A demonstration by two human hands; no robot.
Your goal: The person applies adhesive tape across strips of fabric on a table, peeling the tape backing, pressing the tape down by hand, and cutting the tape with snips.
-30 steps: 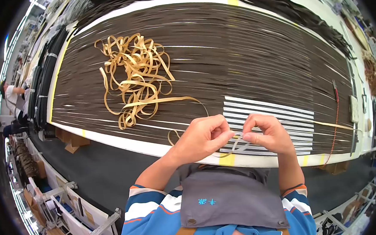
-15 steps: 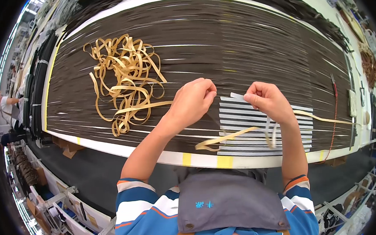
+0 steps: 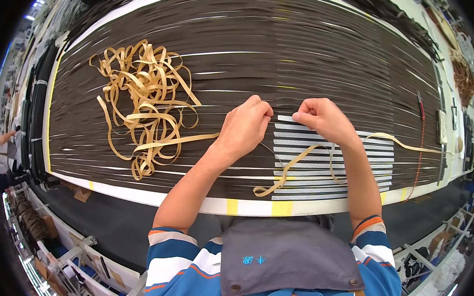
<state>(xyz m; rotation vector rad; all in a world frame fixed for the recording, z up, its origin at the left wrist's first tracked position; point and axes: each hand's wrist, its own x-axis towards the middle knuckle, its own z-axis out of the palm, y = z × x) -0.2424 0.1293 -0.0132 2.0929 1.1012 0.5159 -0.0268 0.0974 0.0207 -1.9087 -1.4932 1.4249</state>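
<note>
My left hand (image 3: 244,127) is closed in a pinch over the dark strips (image 3: 231,56) laid side by side across the table. A tan strip (image 3: 193,138) runs up to its wrist from a loose tangle of tan strip (image 3: 147,99); whatever sits between its fingertips is hidden. My right hand (image 3: 325,120), also closed, pinches a pale grey-white strip (image 3: 286,119) near its left end. Below it lie several similar pale strips (image 3: 302,156), alternating with dark ones. A curled tan strip end (image 3: 288,169) rests across them, and a thin pale loop hangs below the right hand.
A red cord (image 3: 422,117) lies at the right side of the table. The white table edge (image 3: 197,204) with yellow marks runs in front of me. Dark bundled material (image 3: 37,117) stands at the left, where another person (image 3: 3,143) is visible.
My right hand has shifted slightly left, closer to the left hand. The pale strip at its fingertips was slanted and now lies nearly level. The curled tan end below has changed shape.
</note>
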